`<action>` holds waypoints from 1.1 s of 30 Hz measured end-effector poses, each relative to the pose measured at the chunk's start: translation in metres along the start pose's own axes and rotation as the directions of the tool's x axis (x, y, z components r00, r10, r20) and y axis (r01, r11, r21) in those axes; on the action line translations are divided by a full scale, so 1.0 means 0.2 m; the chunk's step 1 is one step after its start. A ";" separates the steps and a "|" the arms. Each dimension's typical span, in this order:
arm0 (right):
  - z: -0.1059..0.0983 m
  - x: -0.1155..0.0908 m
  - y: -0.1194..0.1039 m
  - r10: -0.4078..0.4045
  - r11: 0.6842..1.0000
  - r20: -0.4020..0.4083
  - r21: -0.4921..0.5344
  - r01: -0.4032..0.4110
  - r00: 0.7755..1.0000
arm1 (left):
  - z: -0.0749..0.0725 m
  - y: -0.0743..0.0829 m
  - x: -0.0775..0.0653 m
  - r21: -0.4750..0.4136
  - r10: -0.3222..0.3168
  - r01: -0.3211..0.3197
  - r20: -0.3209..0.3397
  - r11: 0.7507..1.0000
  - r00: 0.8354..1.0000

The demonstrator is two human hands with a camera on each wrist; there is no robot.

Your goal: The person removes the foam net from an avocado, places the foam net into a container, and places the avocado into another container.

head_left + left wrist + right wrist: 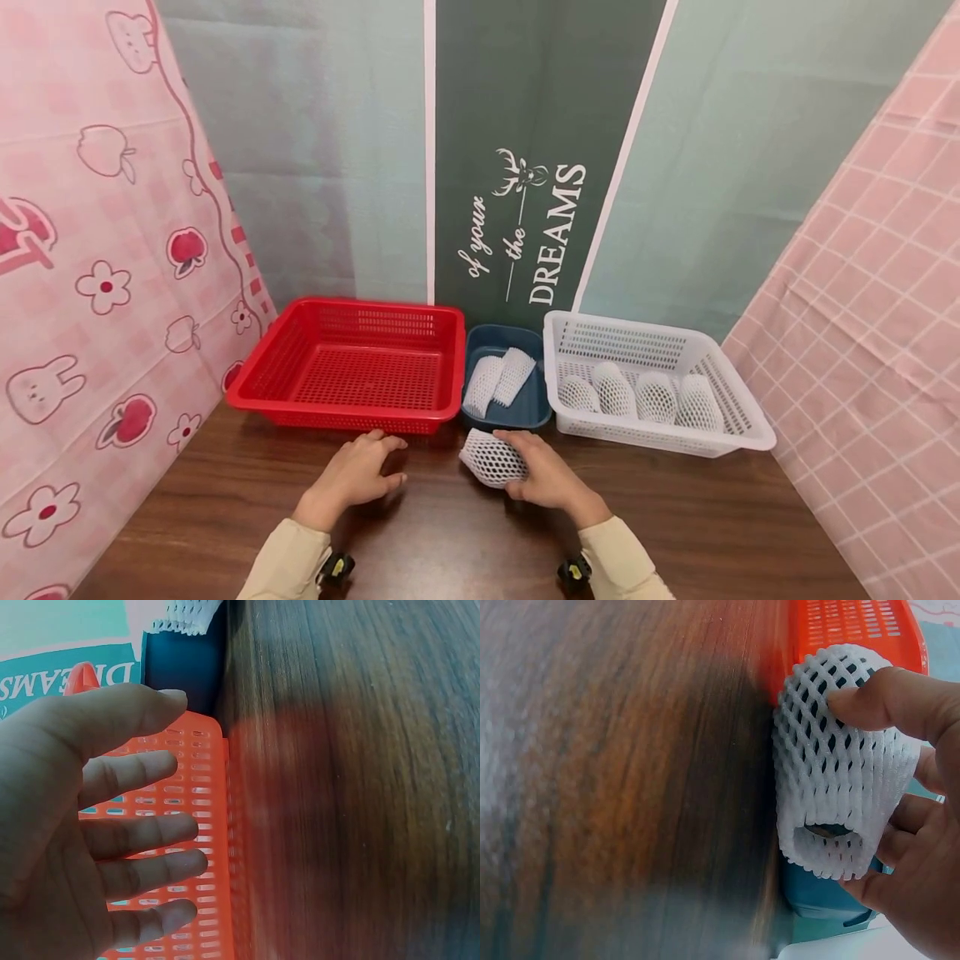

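Net (493,460) of white foam mesh sits in my right hand (546,473), wrapped around something dark that shows through the gaps. On the right wrist feed I see the thumb laid over one side and fingers on the other, so that hand is clamped on the net. A hole at one end gives me a bit of the dark surface inside, but I cannot tell what it is. The net is just in front of the tub (504,423), and I cannot tell whether its underside touches the table (435,533).

My left hand (358,471) holds nothing: its fingers are spread, with the thumb standing away from them, near the front of the red basket (345,414). I cannot tell whether any fingertip meets the basket wall. The hands are apart, with bare wood and the net between them.

The blue tub stands between the red basket and the white basket (645,433), with two mesh tubes (483,385) lying side by side in it, slanted. In the white basket I count four wrapped pieces (656,398) in a row along the front. Behind everything hangs a backdrop (360,167) whose dark panel carries "DREAMS" and a deer head. Pink cloth (112,217) hangs at either side. Cream sleeves (285,562) cover both arms.
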State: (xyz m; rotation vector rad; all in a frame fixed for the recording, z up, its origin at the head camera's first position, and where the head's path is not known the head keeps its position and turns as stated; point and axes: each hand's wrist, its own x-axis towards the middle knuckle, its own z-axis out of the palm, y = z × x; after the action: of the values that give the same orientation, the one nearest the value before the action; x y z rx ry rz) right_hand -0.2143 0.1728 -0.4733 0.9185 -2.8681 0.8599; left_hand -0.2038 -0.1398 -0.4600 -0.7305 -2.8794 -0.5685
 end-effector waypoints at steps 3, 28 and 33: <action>0.00 0.00 0.01 -0.002 1.000 0.001 0.001 0.002 1.000 | 0.00 0.00 0.00 -0.005 0.007 -0.007 -0.012 1.000 1.000; -0.16 -0.01 -0.09 -0.072 0.997 -0.070 -0.020 0.071 0.995 | -0.10 0.13 0.02 0.008 0.064 -0.064 -0.052 0.998 0.997; -0.14 -0.03 -0.08 -0.075 0.997 -0.089 -0.023 0.073 0.993 | -0.06 0.12 0.03 -0.020 0.060 -0.061 -0.068 0.998 0.996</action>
State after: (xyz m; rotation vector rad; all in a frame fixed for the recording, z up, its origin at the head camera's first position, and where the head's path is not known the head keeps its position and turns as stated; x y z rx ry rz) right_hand -0.2051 0.1797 -0.4424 0.9519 -2.7428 0.8427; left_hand -0.1971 -0.1213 -0.4400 -0.7833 -2.7834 -0.6061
